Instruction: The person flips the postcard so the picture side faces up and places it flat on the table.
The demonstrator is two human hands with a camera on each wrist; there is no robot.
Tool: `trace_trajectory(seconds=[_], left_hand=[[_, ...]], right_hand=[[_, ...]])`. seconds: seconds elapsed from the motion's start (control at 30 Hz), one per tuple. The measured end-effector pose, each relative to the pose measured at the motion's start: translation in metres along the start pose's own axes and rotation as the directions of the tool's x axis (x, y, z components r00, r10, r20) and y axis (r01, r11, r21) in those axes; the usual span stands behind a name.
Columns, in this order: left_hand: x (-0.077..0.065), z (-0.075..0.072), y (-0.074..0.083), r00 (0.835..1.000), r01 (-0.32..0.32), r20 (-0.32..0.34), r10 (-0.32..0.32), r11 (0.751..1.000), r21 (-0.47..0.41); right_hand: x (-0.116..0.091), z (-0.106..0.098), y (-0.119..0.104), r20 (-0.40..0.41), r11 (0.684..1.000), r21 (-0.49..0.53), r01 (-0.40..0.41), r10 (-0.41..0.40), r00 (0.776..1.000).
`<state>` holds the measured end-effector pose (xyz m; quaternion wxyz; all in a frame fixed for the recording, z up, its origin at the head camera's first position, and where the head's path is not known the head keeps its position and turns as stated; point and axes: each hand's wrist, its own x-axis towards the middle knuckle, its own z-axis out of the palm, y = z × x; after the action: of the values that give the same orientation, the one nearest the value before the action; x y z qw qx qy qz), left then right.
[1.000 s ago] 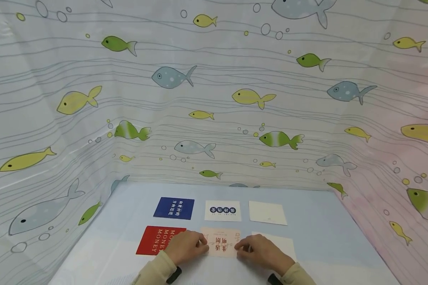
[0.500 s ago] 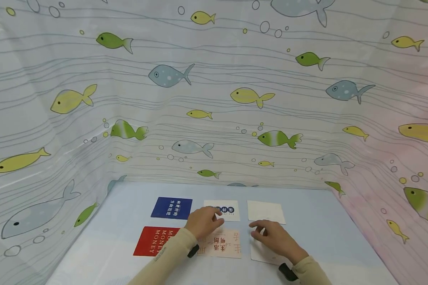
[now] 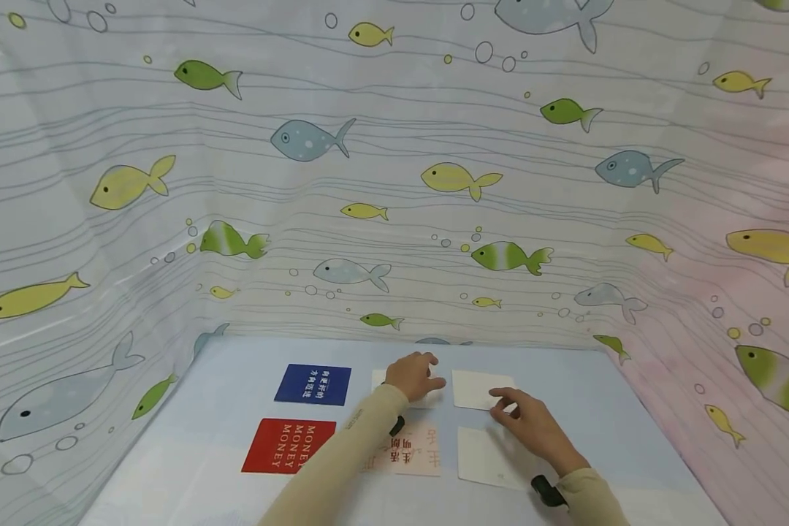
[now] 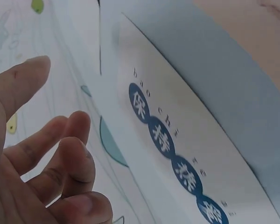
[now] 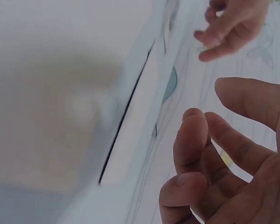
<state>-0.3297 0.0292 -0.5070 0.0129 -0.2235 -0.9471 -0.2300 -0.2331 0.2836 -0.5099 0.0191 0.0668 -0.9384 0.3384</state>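
We see six flat cards lying apart on the pale blue worktop [image 3: 605, 398] in two rows of three, inside a white backdrop printed with fish [image 3: 401, 241]. Far left lies a dark blue card with white characters [image 3: 305, 385], and near left a red card with white lettering [image 3: 272, 447]. The far middle place holds a white card with four linked blue circles [image 4: 186, 154]; the near middle one, a pale pink card with red characters [image 3: 421, 453], is partly covered by the left sleeve [image 3: 332, 467]. On the right are a plain off-white card at the far side [image 3: 470, 387] and another off-white card at the near side [image 3: 481, 460]. The left hand [image 3: 413, 376] hovers over the white circled card, thumb spread from loosely bent fingers, gripping nothing. The right hand [image 3: 529, 424] is just as relaxed and holds nothing, its fingertips over the right part of the far off-white card. We judge the step in hand to be lining up the cards, with both hands between touches. The next move, we think, calls for lowering the fingertips lightly onto card edges and nudging them straight without disturbing their neighbours.
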Motion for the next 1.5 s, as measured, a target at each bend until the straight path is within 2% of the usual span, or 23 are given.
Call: trace_trajectory(seconds=[0.13, 0.27, 0.43, 0.57, 0.77, 0.9, 1.03, 1.37, 1.5], left_hand=[[0.010, 0.009, 0.011, 0.998, 0.013, 0.061, -0.014, 1.000, 0.015], [0.016, 0.017, 0.018, 0.994, 0.051, 0.099, -0.053, 0.998, 0.021], [0.034, 0.036, 0.011, 0.987, 0.098, 0.126, -0.096, 0.995, -0.007], [0.043, 0.048, 0.008, 0.980, 0.125, 0.156, -0.124, 0.992, 0.001], [0.042, 0.049, 0.012, 0.974, 0.135, 0.173, -0.143, 0.989, 0.058], [0.040, 0.043, 0.018, 0.972, 0.134, 0.184, -0.146, 0.988, 0.078], [0.042, 0.046, 0.018, 0.971, 0.132, 0.187, -0.147, 0.987, 0.089], [0.048, 0.053, 0.010, 0.975, 0.130, 0.180, -0.133, 0.991, 0.030], [0.047, 0.053, 0.010, 0.975, 0.128, 0.179, -0.128, 0.992, 0.010]], right_hand=[[0.001, -0.012, 0.017, -0.042, 0.998, -0.012, -0.058, 0.057, 0.997], [0.004, -0.019, 0.031, -0.044, 0.995, -0.004, -0.100, 0.099, 0.994], [0.006, -0.023, 0.041, -0.006, 0.989, 0.028, -0.148, 0.149, 0.989], [0.006, -0.024, 0.049, 0.027, 0.988, 0.045, -0.149, 0.148, 0.989], [0.022, -0.025, 0.060, 0.044, 0.988, 0.008, -0.154, 0.154, 0.987], [0.035, -0.029, 0.059, 0.084, 0.985, -0.009, -0.172, 0.173, 0.981], [0.046, -0.031, 0.058, 0.136, 0.978, -0.054, -0.199, 0.205, 0.969], [0.072, -0.030, 0.067, 0.243, 0.951, -0.140, -0.275, 0.302, 0.922], [0.075, -0.030, 0.065, 0.261, 0.950, -0.161, -0.268, 0.303, 0.916]])
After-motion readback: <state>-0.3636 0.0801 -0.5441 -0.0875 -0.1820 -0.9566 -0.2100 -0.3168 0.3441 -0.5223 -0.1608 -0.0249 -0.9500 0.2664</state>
